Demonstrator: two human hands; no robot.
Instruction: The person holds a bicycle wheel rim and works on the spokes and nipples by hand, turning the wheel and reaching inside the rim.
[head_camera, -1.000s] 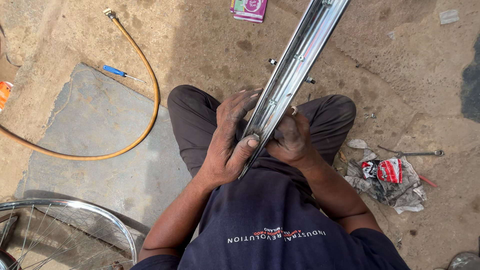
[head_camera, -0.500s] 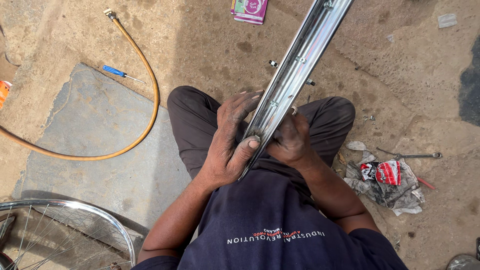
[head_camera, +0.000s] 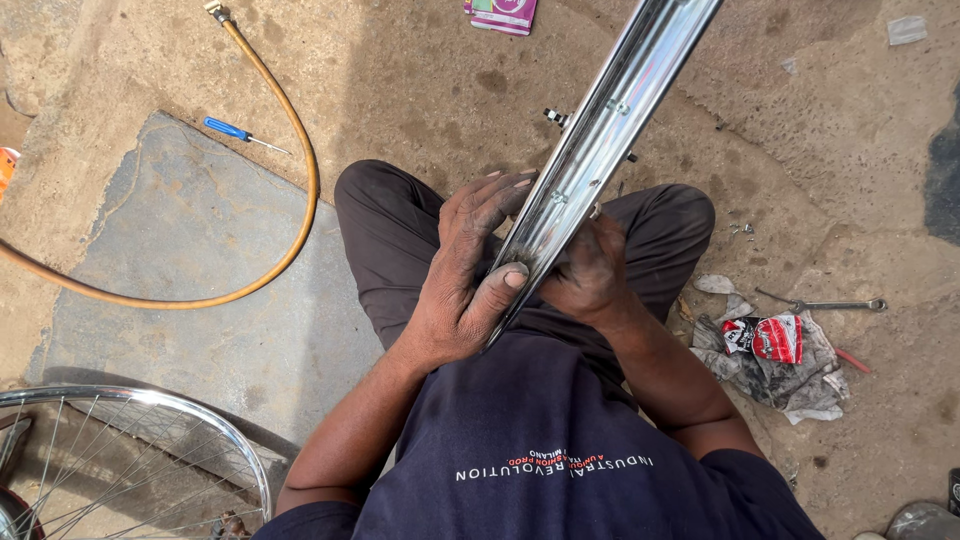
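1. Far left, a spoked bicycle wheel (head_camera: 150, 440) lies at the lower edge of the ground, beside a grey stone slab (head_camera: 190, 290).
2. An orange hose (head_camera: 290, 200) curves over the slab, and a blue-handled screwdriver (head_camera: 235, 131) rests just inside its bend.
3. My left hand (head_camera: 465, 275) wraps the lower end of a shiny metal wheel rim (head_camera: 600, 135), fingers laid along its left flank, thumb pressed on its near edge: a firm hold on the rim.
4. The rim rises from my lap, between my knees, slanting up and right out of the top of the view.
5. My right hand (head_camera: 590, 270) clasps the rim from the other side, closed against its right flank, touching it just opposite the left.
6. To the right, a crumpled rag with a red wrapper (head_camera: 775, 350) lies on the dirt, a thin spanner (head_camera: 830, 303) just beyond it.
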